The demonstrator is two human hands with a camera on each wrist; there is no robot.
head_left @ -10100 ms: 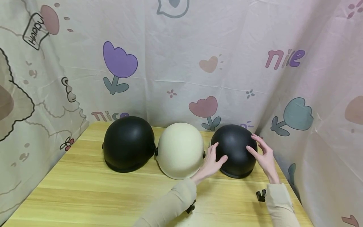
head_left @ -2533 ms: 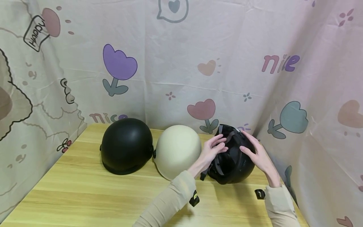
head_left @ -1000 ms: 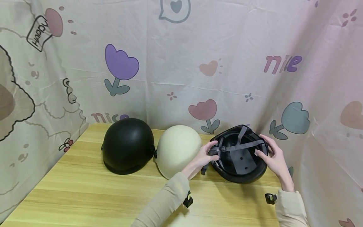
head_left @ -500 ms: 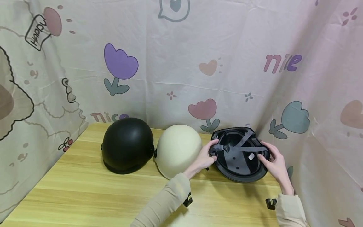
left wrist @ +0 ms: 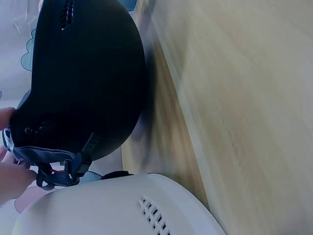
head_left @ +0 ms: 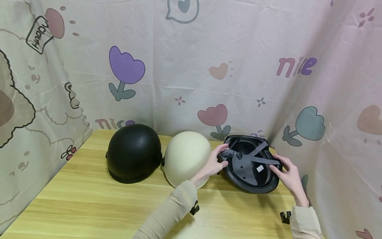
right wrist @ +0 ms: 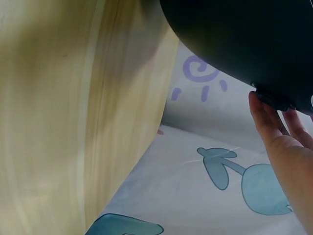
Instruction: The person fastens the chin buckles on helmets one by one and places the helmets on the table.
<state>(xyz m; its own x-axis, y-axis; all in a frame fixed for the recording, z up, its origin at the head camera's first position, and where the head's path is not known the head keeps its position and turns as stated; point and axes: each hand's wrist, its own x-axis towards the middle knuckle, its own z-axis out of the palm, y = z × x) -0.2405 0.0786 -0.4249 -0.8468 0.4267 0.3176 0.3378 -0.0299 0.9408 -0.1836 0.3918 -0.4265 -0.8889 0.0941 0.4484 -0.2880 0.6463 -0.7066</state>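
A black helmet (head_left: 253, 188) is tipped with its hollow inside toward me, showing grey straps, padding and a small white label. My left hand (head_left: 212, 164) grips its left rim by the strap, thumb inside the edge. On the opposite side, my right hand (head_left: 288, 173) holds the right rim between thumb and fingers. In the left wrist view the rounded shell (left wrist: 93, 73) and a dangling black buckle (left wrist: 76, 169) show. From the right wrist, fingers (right wrist: 264, 115) touch the shell's side fitting. Whether the shell touches the table cannot be told.
A cream helmet (head_left: 188, 156) stands dome up just left of the held one, close to my left hand. Beyond it sits another black helmet (head_left: 134, 152), dome up. The wooden table (head_left: 89, 212) meets a patterned cloth (head_left: 179, 59) behind and at both sides.
The right helmet was dome up earlier; it has been turned over, its opening toward me. Over the last half second it tilts slightly, right side lower. The other helmets stay put.
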